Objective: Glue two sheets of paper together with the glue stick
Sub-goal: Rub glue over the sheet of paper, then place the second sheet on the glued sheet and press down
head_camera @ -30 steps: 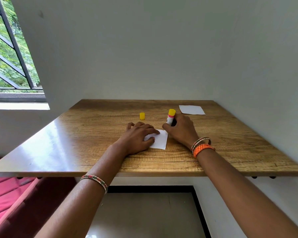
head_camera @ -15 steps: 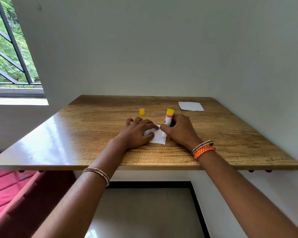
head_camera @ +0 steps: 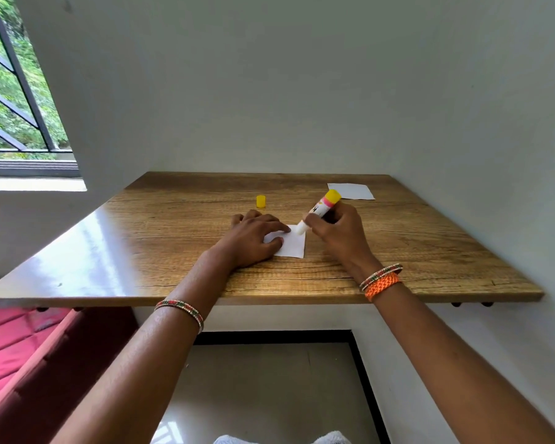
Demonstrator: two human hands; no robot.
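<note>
A small white sheet of paper (head_camera: 293, 245) lies on the wooden table (head_camera: 161, 238) near its middle. My left hand (head_camera: 253, 240) lies flat on the sheet's left part, fingers spread, pinning it down. My right hand (head_camera: 338, 233) grips the uncapped glue stick (head_camera: 321, 209), white with a pink band and a yellow end. The stick is tilted, and its white tip touches the sheet's far right corner. A second white sheet (head_camera: 351, 191) lies at the table's far right. The yellow cap (head_camera: 261, 201) stands alone behind my left hand.
White walls close the table at the back and on the right. A barred window (head_camera: 16, 100) is at the upper left. A red cushioned seat (head_camera: 16, 354) sits below the table's left edge.
The glue stick has tilted from upright to leaning right, and its tip has moved to the sheet's far right corner. My left hand stays on the paper.
</note>
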